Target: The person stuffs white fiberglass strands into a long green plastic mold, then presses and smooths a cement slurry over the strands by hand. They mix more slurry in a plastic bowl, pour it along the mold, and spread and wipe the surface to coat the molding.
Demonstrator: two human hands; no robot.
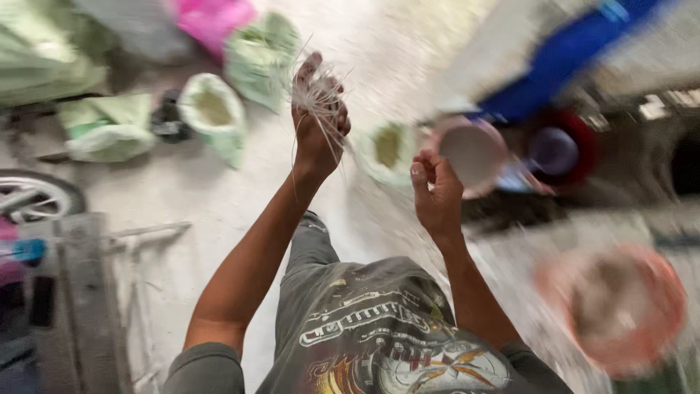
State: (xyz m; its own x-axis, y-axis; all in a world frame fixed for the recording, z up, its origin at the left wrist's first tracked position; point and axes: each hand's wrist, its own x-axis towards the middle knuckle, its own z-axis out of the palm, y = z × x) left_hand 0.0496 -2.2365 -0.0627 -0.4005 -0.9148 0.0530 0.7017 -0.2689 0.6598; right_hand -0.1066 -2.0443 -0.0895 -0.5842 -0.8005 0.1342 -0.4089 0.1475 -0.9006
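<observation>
Sacks of pale green (214,109) sit on the floor at ten o'clock from your raised left hand (319,120), just beside a dark lump. That hand is closed around a tuft of thin pale fibres (315,93), which splay out above your fingers, some trailing down. At four o'clock from it, well apart, your right hand (436,191) is loosely curled; you cannot tell whether it pinches a strand. At three o'clock from that hand sits a pinkish bowl (472,153), blurred.
</observation>
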